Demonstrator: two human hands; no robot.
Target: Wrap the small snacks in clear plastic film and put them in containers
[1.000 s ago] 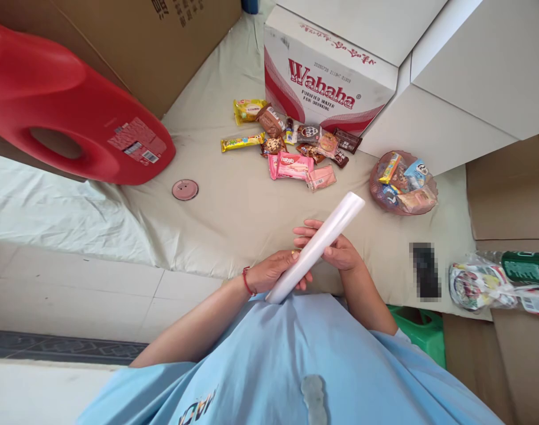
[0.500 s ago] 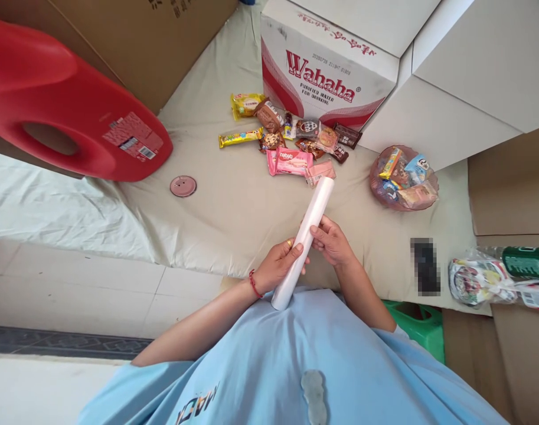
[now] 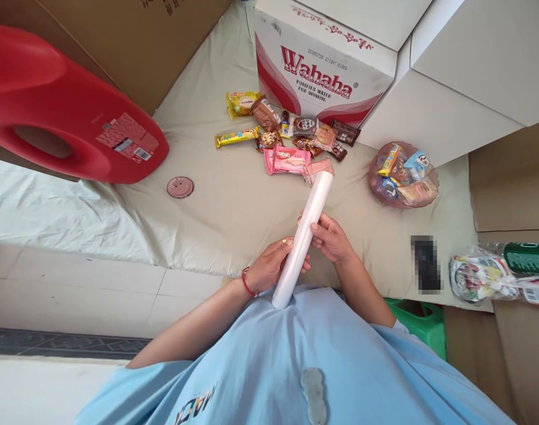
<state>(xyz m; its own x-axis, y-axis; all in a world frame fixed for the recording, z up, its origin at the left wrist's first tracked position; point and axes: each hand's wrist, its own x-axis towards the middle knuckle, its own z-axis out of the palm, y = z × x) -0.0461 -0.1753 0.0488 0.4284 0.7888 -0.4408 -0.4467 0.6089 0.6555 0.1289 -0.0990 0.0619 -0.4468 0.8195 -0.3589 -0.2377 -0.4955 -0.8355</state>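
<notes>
left hand [image 3: 271,265] is curling its fingers under a white roll [image 3: 301,245] (slanting away), right hand [image 3: 333,241] is pinching it, snack packets [image 3: 291,160] are lying beyond

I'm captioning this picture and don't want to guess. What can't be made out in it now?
- Head view: some fingers of the left hand and right hand, behind the white roll.
- Head view: part of the pale pink wrapper, behind the roll's top end.
- Head view: the red jug's far end, cut off by the left edge.
- Head view: the dark object, blurred by pixelation.
</notes>
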